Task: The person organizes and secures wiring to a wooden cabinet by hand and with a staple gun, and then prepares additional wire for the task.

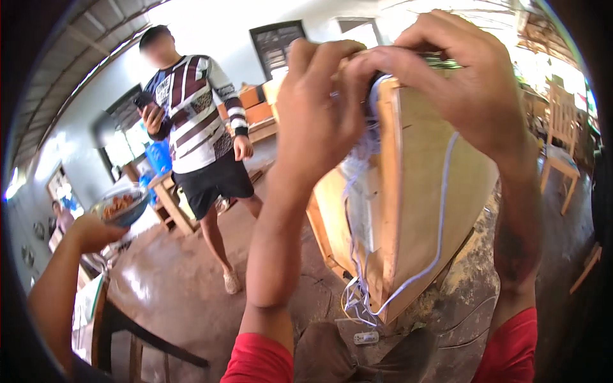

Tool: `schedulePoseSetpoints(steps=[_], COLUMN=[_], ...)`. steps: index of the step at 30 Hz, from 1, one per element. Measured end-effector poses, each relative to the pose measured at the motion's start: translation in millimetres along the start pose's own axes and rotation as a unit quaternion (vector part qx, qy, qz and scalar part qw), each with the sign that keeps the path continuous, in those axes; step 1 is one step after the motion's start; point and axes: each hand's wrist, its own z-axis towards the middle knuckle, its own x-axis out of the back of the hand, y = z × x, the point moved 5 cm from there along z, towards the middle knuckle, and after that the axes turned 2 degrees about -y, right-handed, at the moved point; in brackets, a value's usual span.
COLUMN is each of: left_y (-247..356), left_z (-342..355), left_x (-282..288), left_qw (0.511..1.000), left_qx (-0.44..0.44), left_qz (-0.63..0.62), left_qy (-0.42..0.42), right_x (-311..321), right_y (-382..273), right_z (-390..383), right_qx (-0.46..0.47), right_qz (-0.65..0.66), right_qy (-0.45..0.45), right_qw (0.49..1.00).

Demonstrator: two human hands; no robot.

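A tall box of pale plywood (434,172) with a wooden frame stands in front of me, its narrow open side facing left. My left hand (322,102) is raised at its top corner, fingers bent and pressed together. From the other side my right hand (463,76) reaches over the top, its thumb stretched toward the left fingers and the other fingers curled. Whatever they pinch is hidden behind the fingers. White wires (357,274) hang down the open side in a loose bundle. One white cable (442,210) loops across the plywood face.
A small white rectangular object (366,337) lies on the floor by the box's foot. At left, someone's hand (96,233) holds a bowl of food (119,207). Another person (198,121) stands beyond, holding a phone (143,100). A wooden chair (562,140) is at right.
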Motion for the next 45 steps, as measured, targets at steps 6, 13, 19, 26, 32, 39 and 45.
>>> schedulePoseSetpoints(steps=[6,13,19,26,32,39,45], left_y=[-11.7,-37.6,-40.8,-41.6,-36.7,-29.1,-29.3], left_z=[-19.4,-12.5,-26.5,-26.4,-30.8,-31.9,-38.3], left_x=[9.6,20.9,39.8,28.4,23.2,42.3,36.1], left_qw=[0.995,0.971,0.927,0.923,0.947,0.986,0.983], left_qx=[0.079,0.103,0.185,0.207,0.159,0.017,0.016], left_qz=[-0.020,-0.214,-0.321,-0.308,-0.276,-0.152,-0.166], left_qy=[0.051,-0.033,-0.068,-0.102,-0.053,0.067,0.073], right_x=[-29.0,-36.0,-32.6,-29.1,-24.7,-23.1,-30.7], right_y=[-41.9,-48.6,-42.2,-20.0,-24.7,-56.5,-77.8], right_z=[6.0,4.4,8.6,11.5,17.4,48.8,68.0], right_qx=[0.039,-0.043,0.053,-0.059,-0.144,-0.161,-0.216], right_qz=[-0.050,-0.097,-0.149,-0.044,-0.024,-0.113,-0.182], right_qy=[0.035,0.069,0.089,-0.073,-0.107,-0.221,-0.306], right_qw=[0.997,0.992,0.983,0.995,0.983,0.955,0.909])
